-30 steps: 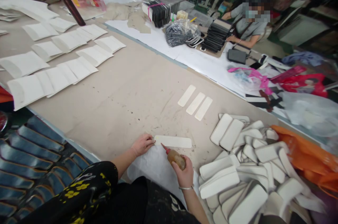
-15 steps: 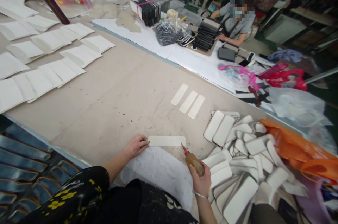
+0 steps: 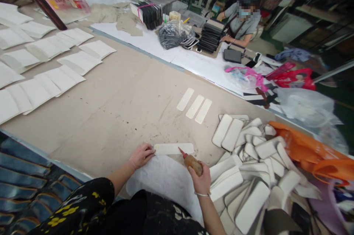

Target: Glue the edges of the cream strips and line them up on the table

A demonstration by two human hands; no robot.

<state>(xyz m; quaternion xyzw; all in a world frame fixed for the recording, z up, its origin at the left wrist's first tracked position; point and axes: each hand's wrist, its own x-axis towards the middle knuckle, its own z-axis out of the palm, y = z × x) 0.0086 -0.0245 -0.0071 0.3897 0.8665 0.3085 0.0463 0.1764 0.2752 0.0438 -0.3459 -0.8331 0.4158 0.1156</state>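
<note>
A long white strip [image 3: 168,149] with rounded corners lies crosswise near the table's front edge. My left hand [image 3: 142,155] presses its left end, fingers together. In my right hand [image 3: 201,176] is a bottle of amber glue [image 3: 193,165], tilted, its red nozzle tip on or just above the strip, right of its middle. Farther back, three short white strips [image 3: 194,106] lie side by side. A crumpled white sheet [image 3: 163,179] lies between the strip and my body.
A heap of white rounded pieces [image 3: 257,154] lies at the right, beside an orange bag [image 3: 309,150]. White folded pieces [image 3: 49,48] cover the left. Across the table a person [image 3: 240,24] sits behind a black stack [image 3: 211,35].
My right hand and the bottle have moved left, carrying the nozzle from the strip's right end toward its middle. My left hand stays at the left end. The view has shifted slightly.
</note>
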